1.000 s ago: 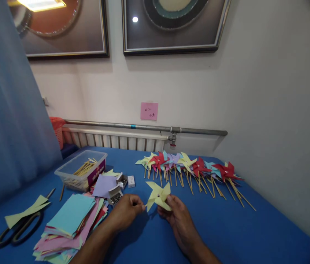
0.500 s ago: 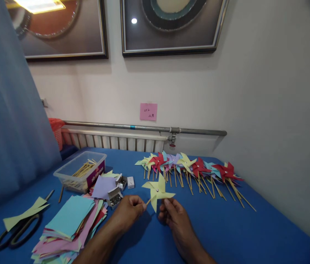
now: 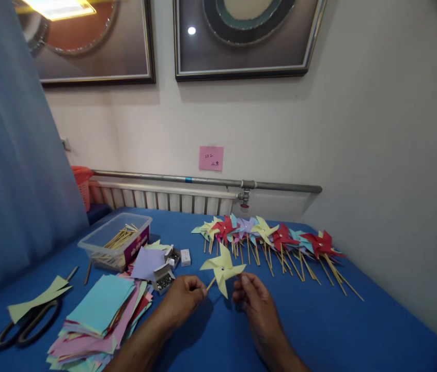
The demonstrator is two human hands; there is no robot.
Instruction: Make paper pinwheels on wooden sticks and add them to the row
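Observation:
A pale yellow paper pinwheel (image 3: 222,268) with a silver pin at its middle is held up over the blue table. My left hand (image 3: 185,298) is closed, pinching its thin wooden stick between thumb and fingers. Close beside the right-hand blade is my right hand (image 3: 257,302), its fingers loosely curled and the thumb apart from them. Whether a fingertip touches the blade is hard to see. Left of my left hand lie small open boxes of metal pins (image 3: 163,279) and a stack of coloured paper (image 3: 100,305).
Finished pinwheels (image 3: 265,231) lie in a row at the back right. A clear plastic box (image 3: 115,243) holds wooden sticks. Black-handled scissors (image 3: 28,330) lie at the left under yellow paper. A pipe (image 3: 164,177) runs along the wall behind the blue table (image 3: 319,330).
The yellow pinwheel's blades have turned slightly. My right hand has shifted a little to the right and up, while my left hand keeps hold of the stick.

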